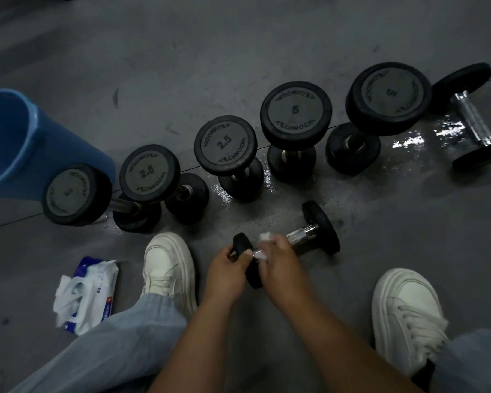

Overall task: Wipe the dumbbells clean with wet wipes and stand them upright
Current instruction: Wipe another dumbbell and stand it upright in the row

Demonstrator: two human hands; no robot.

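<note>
A small black dumbbell [319, 226] with a chrome handle lies on its side on the floor between my feet. My left hand [227, 265] grips its near head. My right hand [278, 256] holds a white wet wipe [265, 238] wrapped round the near end of the handle. Behind it, several black dumbbells stand upright in a row, among them one marked 2.5 [224, 143] and one marked 5 [295, 109]. One more dumbbell [469, 114] lies on its side at the far right.
A blue bucket [17, 137] stands at the left. An open pack of wet wipes [88, 293] lies on the floor by my left shoe [167, 268]. My right shoe [406, 313] is at the right. The floor near the dumbbells is wet and shiny.
</note>
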